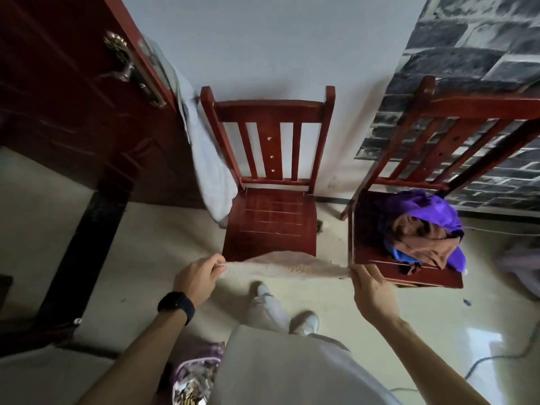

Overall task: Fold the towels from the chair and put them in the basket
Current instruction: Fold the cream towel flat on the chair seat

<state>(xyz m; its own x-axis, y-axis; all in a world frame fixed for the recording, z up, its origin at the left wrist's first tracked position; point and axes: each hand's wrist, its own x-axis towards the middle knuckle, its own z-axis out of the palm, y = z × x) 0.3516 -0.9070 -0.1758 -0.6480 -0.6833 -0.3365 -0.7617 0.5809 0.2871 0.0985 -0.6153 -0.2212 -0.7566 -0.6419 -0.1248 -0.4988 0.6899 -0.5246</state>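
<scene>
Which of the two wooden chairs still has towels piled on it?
The right chair, by the brick-pattern wall: purple and brown towels lie heaped on its seat. The middle chair has a bare seat.

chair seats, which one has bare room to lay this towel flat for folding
The middle chair seat is bare between its backrest and the stretched beige towel. The right chair is crowded: a purple and brown towel pile covers most of it, leaving a strip along its left edge.

You're standing in a home, in a plain lived-in room. Beyond your fingers [217,263] two red wooden chairs [270,220] sit against a pale wall [263,39], one heaped with towels [420,229]. Left of them is a dark red door [58,97] with a metal handle [122,65]; right, brick-pattern wallpaper [467,39].
</scene>
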